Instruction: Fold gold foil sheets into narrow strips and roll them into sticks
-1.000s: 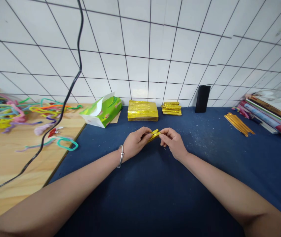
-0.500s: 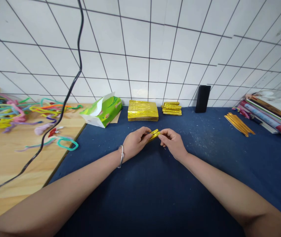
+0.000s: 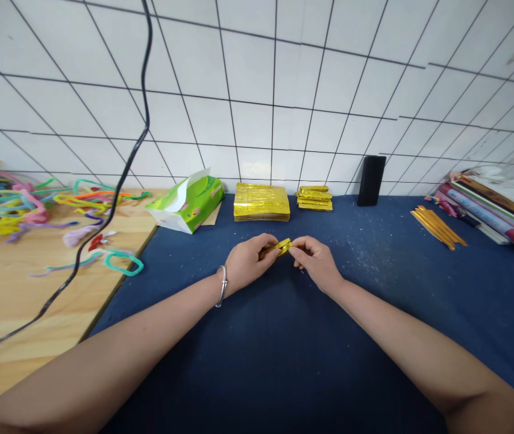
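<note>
A small folded strip of shiny gold foil paper (image 3: 282, 246) is held between my two hands over the dark blue tabletop (image 3: 279, 349). My left hand (image 3: 254, 259), with a silver bangle on its wrist, grips the strip's left part between thumb and fingers. At the strip's right end, the thumb and forefinger of my right hand (image 3: 313, 259) pinch its tip. Part of the paper is hidden by my left fingers. Beyond my hands, against the wall, lie a stack of gold foil sheets (image 3: 261, 203) and a small pile of folded gold strips (image 3: 314, 199).
A green tissue pack (image 3: 193, 202) lies left of the stack. A black phone (image 3: 371, 181) leans on the tiled wall. Flat golden strips (image 3: 437, 227) and piled books (image 3: 492, 211) are at right. Colourful pipe cleaners (image 3: 26, 202) cover the wooden table's back; a black cable (image 3: 130, 163) hangs in front.
The strip has turned slightly in my fingers, and its right end looks more spread apart. My left hand has shifted very slightly; both hands keep their hold.
</note>
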{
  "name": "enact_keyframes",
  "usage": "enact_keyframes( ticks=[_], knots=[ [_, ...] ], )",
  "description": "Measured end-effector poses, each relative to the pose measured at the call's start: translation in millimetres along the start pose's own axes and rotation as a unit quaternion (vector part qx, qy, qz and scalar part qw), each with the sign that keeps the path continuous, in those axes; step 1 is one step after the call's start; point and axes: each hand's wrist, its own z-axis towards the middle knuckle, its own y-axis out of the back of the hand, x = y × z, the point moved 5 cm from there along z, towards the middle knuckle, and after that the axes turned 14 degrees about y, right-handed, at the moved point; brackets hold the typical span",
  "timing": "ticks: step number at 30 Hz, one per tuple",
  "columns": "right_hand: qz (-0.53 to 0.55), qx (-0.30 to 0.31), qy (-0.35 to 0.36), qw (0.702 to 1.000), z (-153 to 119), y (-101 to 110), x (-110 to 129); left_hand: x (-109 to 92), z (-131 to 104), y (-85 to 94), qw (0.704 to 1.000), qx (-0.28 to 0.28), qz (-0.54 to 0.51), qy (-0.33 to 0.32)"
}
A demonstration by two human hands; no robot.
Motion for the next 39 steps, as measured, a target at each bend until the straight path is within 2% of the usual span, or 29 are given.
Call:
enact_keyframes(
  ticks=[12,20,39],
  knots=[
    [-0.002,0.000,0.001,1.000,-1,0,1,2,1,0.8,1.000,-0.014,0.022,0.013],
    [-0.004,0.015,-0.003,1.000,0,0,1,-1,-2,0.7,0.998,-0.021,0.052,-0.023],
    [-0.046,0.023,-0.018,0.999,0,0,0,-10,-7,1.6,0.988,-0.030,0.138,-0.064]
  ],
)
